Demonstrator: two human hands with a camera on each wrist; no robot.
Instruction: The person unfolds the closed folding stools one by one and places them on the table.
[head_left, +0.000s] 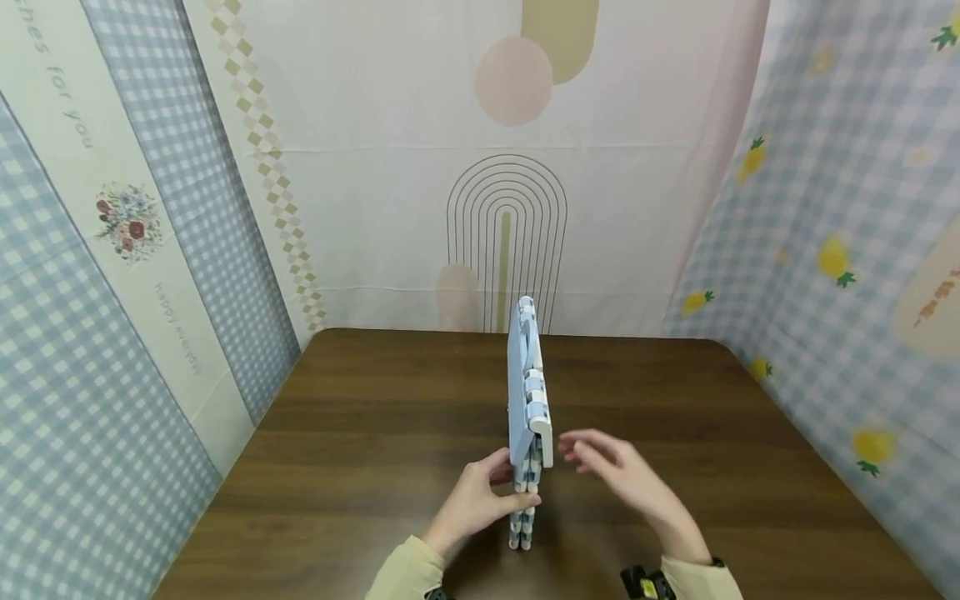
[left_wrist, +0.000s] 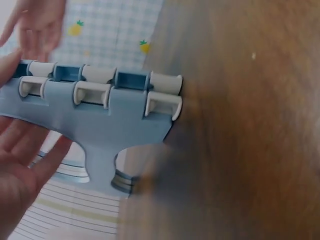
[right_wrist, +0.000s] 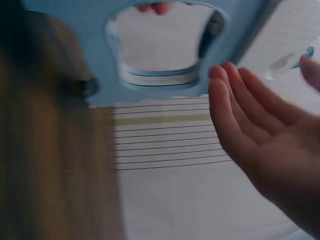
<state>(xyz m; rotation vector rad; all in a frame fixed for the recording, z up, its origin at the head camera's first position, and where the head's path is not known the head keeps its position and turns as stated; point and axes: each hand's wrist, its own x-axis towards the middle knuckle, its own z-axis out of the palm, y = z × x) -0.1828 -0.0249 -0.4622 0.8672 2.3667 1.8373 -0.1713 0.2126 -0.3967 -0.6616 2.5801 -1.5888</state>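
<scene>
A folded plastic step stool [head_left: 519, 383], pale blue and white, stands on edge on the wooden table, its folded panels close together. My left hand [head_left: 474, 502] grips its lower part, thumb across the near edge and fingers on the left side. In the left wrist view the blue panel [left_wrist: 112, 120] has a row of white and blue hinge knuckles along one edge and cut-outs below. To the right of the stool is my right hand [head_left: 618, 473], holding nothing, its fingers extended and slightly bent. Its fingertips [right_wrist: 218, 82] come right at the panel's edge in the right wrist view.
The dark brown table [head_left: 375, 417] extends on both sides of the stool. A pale patterned cloth [head_left: 375, 208] hangs behind it. Checked cloths hang at the left [head_left: 187, 125] and the right [head_left: 795, 250].
</scene>
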